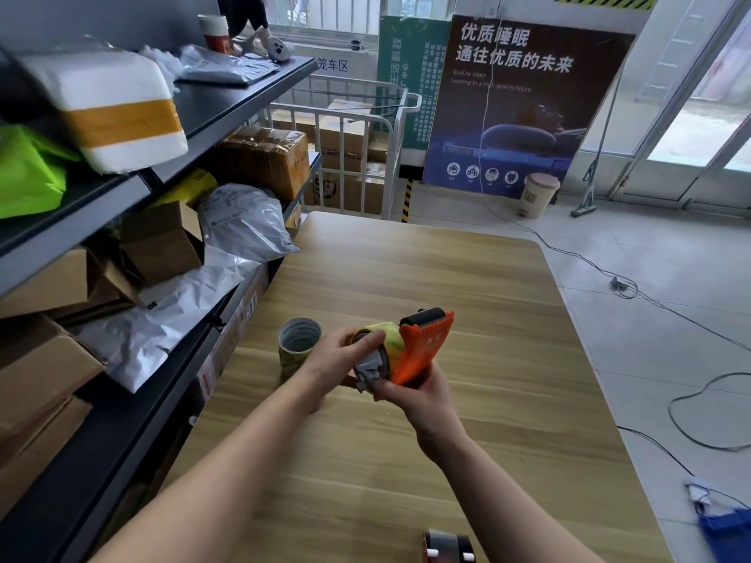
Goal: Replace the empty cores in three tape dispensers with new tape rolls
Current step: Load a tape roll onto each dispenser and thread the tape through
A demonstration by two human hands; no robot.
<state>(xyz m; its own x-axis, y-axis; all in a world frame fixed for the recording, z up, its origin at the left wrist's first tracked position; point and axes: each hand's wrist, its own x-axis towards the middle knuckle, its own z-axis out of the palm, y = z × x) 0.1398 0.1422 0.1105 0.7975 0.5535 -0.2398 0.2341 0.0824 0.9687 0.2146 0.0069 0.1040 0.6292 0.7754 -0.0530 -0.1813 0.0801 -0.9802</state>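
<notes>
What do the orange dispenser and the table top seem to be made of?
Orange dispenser: probably moulded plastic, matte, given its even bright colour and toothed edge. Table top: pale wood grain with a slight sheen, likely laminate or veneer rather than solid wood; the picture cannot settle which.

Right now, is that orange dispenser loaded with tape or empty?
Loaded: a yellowish roll sits inside the orange dispenser gripped by the right hand.
</notes>
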